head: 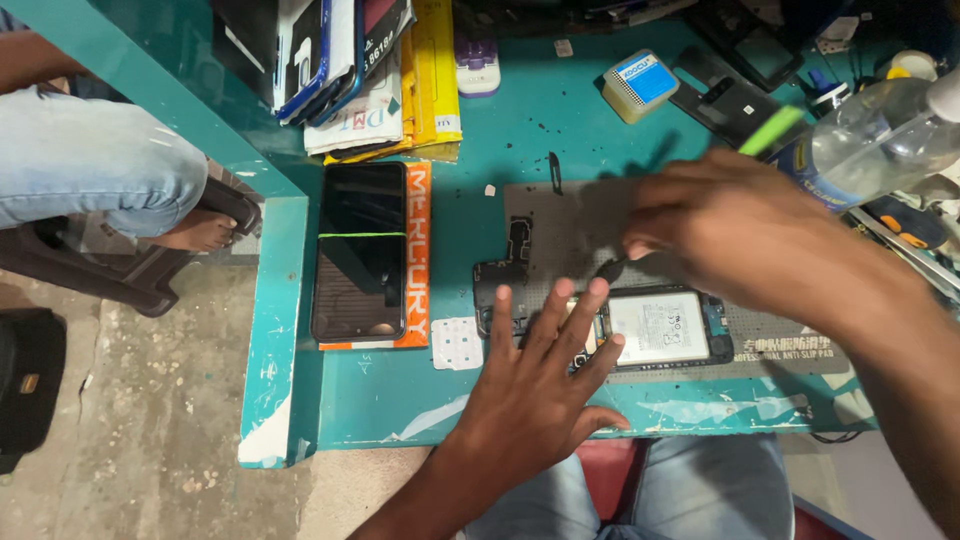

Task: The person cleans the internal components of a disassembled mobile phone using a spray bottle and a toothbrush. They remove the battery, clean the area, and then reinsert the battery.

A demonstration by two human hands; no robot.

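An opened phone (655, 328), back cover off and its white battery showing, is lying on a grey work mat (570, 215) on the teal bench (520, 130). The left hand (535, 385) is pressing down with fingers spread flat, its fingertips resting on the phone's left end. The right hand (735, 225) is hovering just above the phone, over the mat, pinching a thin dark-tipped tool (607, 268) whose point is touching the mat close to the phone's upper left corner. The right hand is blurred, so the grip is hard to read exactly. Left of the mat, a dark screen panel (360, 250) is lying near the bench's left edge. The mat's right end is running under the right forearm.
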